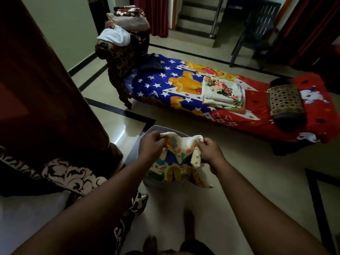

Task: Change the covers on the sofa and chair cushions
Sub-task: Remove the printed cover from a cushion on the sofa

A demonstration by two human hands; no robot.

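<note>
Now left hand and right hand each pinch top edge of patterned cushion cover; cloth hangs below fingers, grey tub beneath.

Two hands are in view, the left hand and the right hand, and between them they grip one colourful printed cover, held over one grey basket on the floor. Across the room stands one wooden daybed spread with one star-and-bear sheet, and on it lie one folded stack of floral cloth, one dark bolster and one dark blue cloth. One white cloth hangs over the daybed's headrest, one dark plastic chair stands near one flight of stairs, and one patterned sofa arm fills the near left.
</note>
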